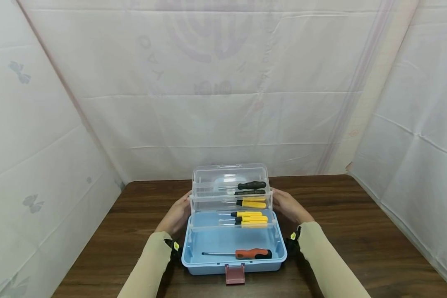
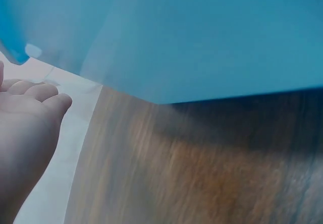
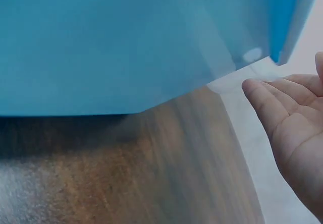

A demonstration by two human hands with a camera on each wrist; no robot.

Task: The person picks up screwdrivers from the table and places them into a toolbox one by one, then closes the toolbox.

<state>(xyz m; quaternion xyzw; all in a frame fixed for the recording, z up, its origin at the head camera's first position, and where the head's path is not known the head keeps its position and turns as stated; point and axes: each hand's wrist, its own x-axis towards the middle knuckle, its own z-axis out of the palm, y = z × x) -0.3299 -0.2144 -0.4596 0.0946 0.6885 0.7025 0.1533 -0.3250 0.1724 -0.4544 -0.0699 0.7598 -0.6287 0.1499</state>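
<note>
A light blue toolbox (image 1: pixel 229 269) stands on the table with its clear lid (image 1: pixel 229 169) raised and its clear trays spread toward the back. A screwdriver with an orange and black handle (image 1: pixel 253 253) lies in the bottom. Above it, the trays hold several small screwdrivers with yellow handles (image 1: pixel 254 204) and two with black handles (image 1: pixel 251 185). My left hand (image 1: pixel 179 213) is at the left rear side of the toolbox, my right hand (image 1: pixel 286 205) at the right rear side. Both wrist views show the fingers fairly straight beside the blue wall; fingertip contact is unclear.
The dark wooden table (image 1: pixel 342 215) extends on both sides of the toolbox. White patterned sheeting (image 1: pixel 227 124) rises behind the table and along its left and right sides. A dark red latch (image 1: pixel 234 275) hangs from the toolbox front.
</note>
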